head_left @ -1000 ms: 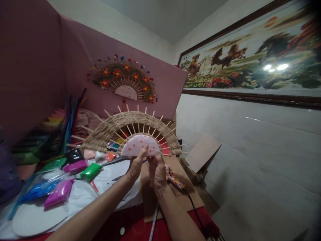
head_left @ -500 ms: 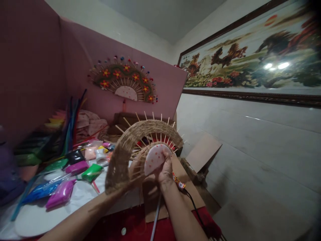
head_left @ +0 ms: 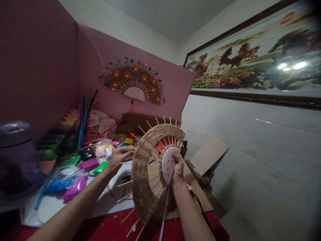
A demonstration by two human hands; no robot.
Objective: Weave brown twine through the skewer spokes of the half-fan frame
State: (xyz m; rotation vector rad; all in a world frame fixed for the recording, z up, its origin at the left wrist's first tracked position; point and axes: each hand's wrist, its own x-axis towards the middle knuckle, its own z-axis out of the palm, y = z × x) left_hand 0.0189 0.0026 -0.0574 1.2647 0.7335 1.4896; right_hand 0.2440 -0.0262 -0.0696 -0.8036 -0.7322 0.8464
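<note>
A framed horse picture (head_left: 250,60) hangs on pale tiled wall (head_left: 271,144).

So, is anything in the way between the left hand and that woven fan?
Nothing visible: the left hand has its fingertips right by the outer end of one of the sticks on the woven fan. The right hand grips its spotted centre.

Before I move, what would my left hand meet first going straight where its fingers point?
Your left hand would probably meet a thin stick of the fan, right at its fingertips, then the woven band. Depth is unclear; it may be touching that stick.
</note>
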